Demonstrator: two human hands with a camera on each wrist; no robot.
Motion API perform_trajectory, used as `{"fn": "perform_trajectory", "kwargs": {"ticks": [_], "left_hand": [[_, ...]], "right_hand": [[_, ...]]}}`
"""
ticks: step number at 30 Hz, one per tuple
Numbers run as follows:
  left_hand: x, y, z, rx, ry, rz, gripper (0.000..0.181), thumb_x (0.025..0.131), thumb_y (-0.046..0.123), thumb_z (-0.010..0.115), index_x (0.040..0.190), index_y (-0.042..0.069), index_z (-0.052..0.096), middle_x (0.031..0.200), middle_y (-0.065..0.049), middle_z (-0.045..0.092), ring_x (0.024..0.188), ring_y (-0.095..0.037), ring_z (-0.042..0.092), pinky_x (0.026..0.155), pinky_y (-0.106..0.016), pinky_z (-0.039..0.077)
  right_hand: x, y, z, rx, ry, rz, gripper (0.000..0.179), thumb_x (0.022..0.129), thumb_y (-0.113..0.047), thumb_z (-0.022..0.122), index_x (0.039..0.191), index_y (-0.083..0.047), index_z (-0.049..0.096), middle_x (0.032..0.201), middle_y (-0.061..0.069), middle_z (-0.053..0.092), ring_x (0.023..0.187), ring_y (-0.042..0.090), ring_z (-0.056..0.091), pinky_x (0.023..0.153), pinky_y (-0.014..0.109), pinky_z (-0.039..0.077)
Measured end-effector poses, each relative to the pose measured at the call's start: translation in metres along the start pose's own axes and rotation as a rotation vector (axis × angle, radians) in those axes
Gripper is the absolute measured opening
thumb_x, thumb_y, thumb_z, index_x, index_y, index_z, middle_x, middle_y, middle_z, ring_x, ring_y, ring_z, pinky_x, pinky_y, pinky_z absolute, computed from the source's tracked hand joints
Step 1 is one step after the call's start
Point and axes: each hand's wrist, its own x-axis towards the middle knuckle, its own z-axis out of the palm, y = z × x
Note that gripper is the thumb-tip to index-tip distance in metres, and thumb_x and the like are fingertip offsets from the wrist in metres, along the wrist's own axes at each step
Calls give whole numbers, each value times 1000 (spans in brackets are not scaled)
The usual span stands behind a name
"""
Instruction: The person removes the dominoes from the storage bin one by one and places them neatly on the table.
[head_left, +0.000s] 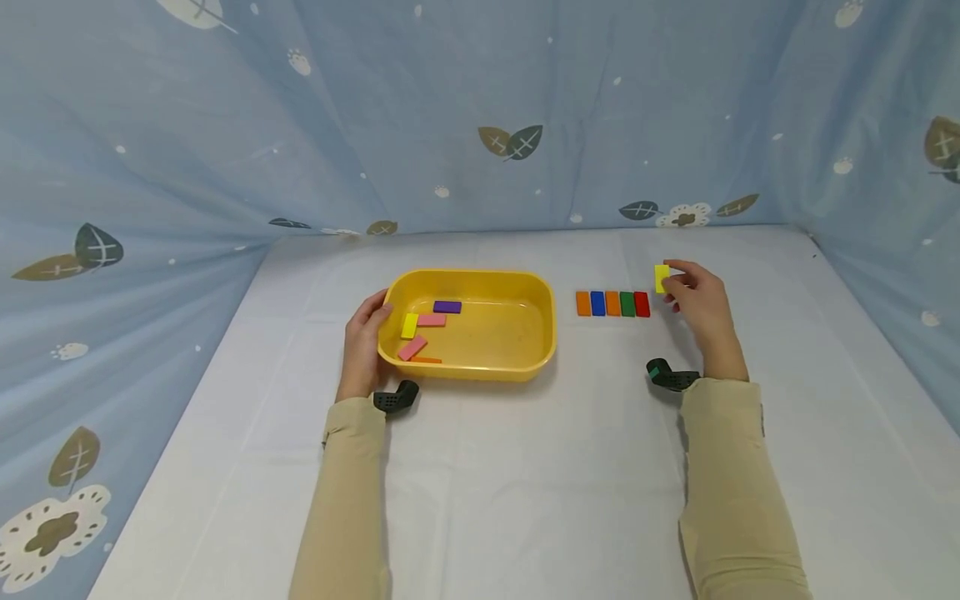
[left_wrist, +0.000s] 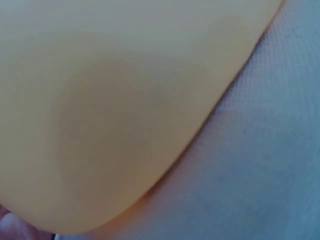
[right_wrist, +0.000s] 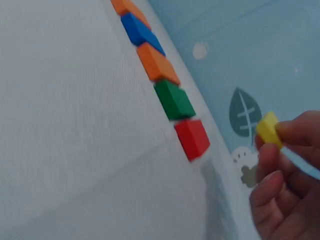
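My right hand (head_left: 699,310) pinches a yellow block (head_left: 661,278) between thumb and fingertips, raised above the table just past the right end of a row. In the right wrist view the same yellow block (right_wrist: 269,128) is at the right. The row has an orange block (head_left: 582,303), a blue block (head_left: 597,303), another orange one, a green block (head_left: 627,304) and a red block (head_left: 642,304), side by side. My left hand (head_left: 363,346) grips the left wall of a yellow plastic tub (head_left: 487,372). That tub's wall fills much of the left wrist view.
Inside the tub lie a purple block (head_left: 447,307), a yellow one, two pink ones and an orange one by the front wall. A white cloth (head_left: 525,483) covers the table. Blue patterned fabric (head_left: 420,108) hangs behind and at the sides. Each wrist wears a black device.
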Motion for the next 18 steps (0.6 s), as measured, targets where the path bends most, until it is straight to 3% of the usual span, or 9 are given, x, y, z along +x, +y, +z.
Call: {"fn": "perform_trajectory", "kwargs": {"ticks": [5,10,18], "left_hand": [[-5,4,3,-43,-17,-13,40,91,29,50,129,17,46,130,-2,44,116,-24,45,92,-34,42],[-12,15,6,-20,-31,-13,40,93,25,46,131,14,43,132,-5,41,119,-27,42,95,-38,39],[-11,13,7,-33,-32,-9,39,93,25,47,130,14,44,132,-6,42,120,-28,41,95,-38,39]], "right_hand": [[-18,-20,-8,-95,-84,106,45,92,-32,45,133,-16,42,116,14,46,81,23,49,51,15,40],[-19,-17,-8,-159,-127,116,44,92,-28,43,133,-11,42,117,16,46,82,24,49,51,13,39],[-19,-17,-10,-183,-160,121,42,92,-20,43,131,-7,43,114,18,45,77,22,51,49,12,41]]}}
